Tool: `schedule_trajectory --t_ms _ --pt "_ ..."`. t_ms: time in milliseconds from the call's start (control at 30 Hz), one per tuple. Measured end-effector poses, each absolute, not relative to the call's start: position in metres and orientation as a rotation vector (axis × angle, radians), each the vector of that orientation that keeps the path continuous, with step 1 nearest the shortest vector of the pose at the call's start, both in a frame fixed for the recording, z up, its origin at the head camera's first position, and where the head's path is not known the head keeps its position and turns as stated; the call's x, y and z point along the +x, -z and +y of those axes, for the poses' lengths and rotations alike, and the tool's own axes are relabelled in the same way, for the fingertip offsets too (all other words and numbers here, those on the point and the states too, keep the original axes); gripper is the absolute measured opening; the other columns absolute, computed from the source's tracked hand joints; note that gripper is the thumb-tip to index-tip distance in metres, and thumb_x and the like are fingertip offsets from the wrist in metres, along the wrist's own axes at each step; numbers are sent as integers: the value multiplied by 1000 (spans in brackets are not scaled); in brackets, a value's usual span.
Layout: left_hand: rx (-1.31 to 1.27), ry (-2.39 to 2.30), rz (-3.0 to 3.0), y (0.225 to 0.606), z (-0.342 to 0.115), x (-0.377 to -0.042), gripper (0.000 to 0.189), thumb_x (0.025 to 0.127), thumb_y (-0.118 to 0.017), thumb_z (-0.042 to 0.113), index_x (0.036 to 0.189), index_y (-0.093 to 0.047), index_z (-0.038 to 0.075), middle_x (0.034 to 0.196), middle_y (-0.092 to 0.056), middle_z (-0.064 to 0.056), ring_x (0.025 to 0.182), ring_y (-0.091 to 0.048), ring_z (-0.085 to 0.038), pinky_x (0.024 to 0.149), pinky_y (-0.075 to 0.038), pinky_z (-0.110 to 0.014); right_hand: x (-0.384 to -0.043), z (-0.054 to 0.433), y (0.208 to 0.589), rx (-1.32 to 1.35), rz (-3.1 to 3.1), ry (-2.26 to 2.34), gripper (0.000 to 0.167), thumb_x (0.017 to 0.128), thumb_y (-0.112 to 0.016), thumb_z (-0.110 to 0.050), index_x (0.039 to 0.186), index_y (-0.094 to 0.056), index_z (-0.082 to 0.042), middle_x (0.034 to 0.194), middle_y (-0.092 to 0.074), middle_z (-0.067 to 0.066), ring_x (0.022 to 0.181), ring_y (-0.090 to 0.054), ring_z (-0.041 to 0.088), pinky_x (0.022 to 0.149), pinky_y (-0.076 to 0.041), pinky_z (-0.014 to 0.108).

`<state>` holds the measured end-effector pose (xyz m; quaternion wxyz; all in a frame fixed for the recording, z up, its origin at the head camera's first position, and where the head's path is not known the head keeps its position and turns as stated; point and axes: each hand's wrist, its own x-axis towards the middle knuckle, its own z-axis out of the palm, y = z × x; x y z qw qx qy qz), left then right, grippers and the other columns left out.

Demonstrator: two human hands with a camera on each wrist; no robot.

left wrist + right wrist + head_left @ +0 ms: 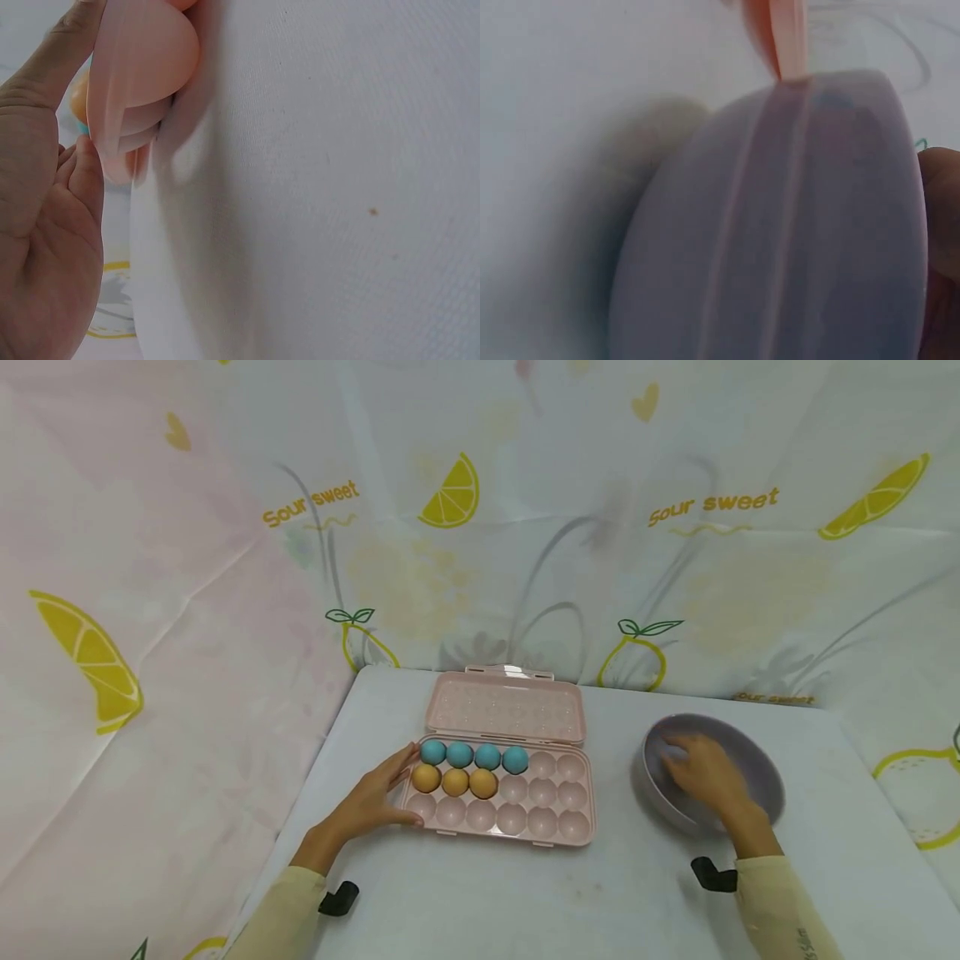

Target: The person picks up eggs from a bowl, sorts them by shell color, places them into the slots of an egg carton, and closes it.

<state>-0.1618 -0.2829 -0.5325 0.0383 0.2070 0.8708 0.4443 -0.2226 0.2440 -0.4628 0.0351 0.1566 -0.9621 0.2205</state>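
Observation:
A pink egg box (512, 820) lies with its lid folded back. Several blue eggs (487, 756) fill the left part of its back row, and three yellow-orange eggs (455, 782) sit at the left of the middle row. My left hand (363, 806) touches the box's left end, thumb at the near corner, fingertips at the far one; the left wrist view shows them along the rim. To the right, my right hand (708, 772) reaches into a grey-purple bowl (761, 768), fingers below its rim. I cannot tell whether they hold anything.
The open lid (506, 706) extends behind the box toward the back of the white table (487, 902). A printed cloth (525, 568) with lemons hangs behind the table and along its left side. Empty cups (542, 821) line the box's front row and right end.

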Motion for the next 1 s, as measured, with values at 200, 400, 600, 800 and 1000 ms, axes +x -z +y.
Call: schedule_trajectory --t_ms 200,400,600,800,1000 --pt "634 -1360 2666 532 -284 -162 124 62 -90 42 157 -16 9 159 -25 -3 143 -31 -21 111 -36 -31 -219 262 464 412 -3184 -656 38 85 -60 -11 116 -65 8 107 -67 23 88 -60 33 78 -52 53" --pt "626 -1361 2673 532 -284 -162 124 62 -90 41 157 -17 11 159 -26 -3 143 -31 -21 110 -36 -31 -217 267 465 350 -3225 -656 38 79 -58 -10 112 -66 8 105 -66 25 83 -58 31 71 -52 49" --pt "623 -1351 2669 531 -282 -162 125 62 -90 42 157 -16 10 159 -25 -2 143 -30 -21 111 -36 -31 -214 267 471 327 -3168 -648 29 79 -58 -9 101 -71 5 96 -69 20 87 -64 37 74 -54 54" --pt "626 -1361 2667 531 -284 -162 125 62 -90 42 157 -16 9 159 -25 -4 142 -31 -22 111 -36 -30 -215 268 474 233 -3175 -605 19 85 -57 -17 71 -60 -5 66 -56 6 61 -51 24 51 -42 36" --pt "618 -1363 2658 531 -283 -162 125 61 -91 41 156 -17 7 159 -25 -4 142 -32 -22 110 -36 -29 -212 268 471 136 -3222 -594 26 84 -59 -22 64 -53 -8 62 -49 4 57 -45 22 46 -35 33"
